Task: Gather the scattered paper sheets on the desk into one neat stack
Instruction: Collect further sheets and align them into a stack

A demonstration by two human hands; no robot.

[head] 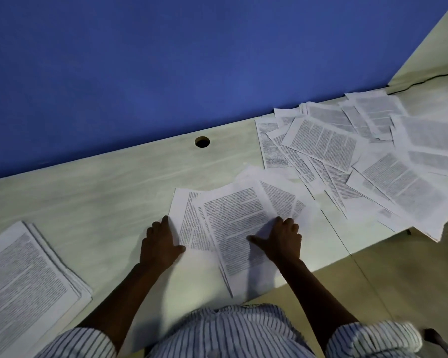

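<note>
Left hand [161,241] and right hand [282,241] press loose sheets [230,223] with bent fingers [289,224] (gripping nothing); uneven pushing could spill them off the table [101,197].

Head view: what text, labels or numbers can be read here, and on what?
Loose sheets under the left hand and right hand: printed paragraphs, too blurred to read.
Paper stack at left: printed text, too blurred to read.
Scattered sheets at right: columns of print, too small to read.
Desk, blue partition, striped shirt: no writing visible.
</note>
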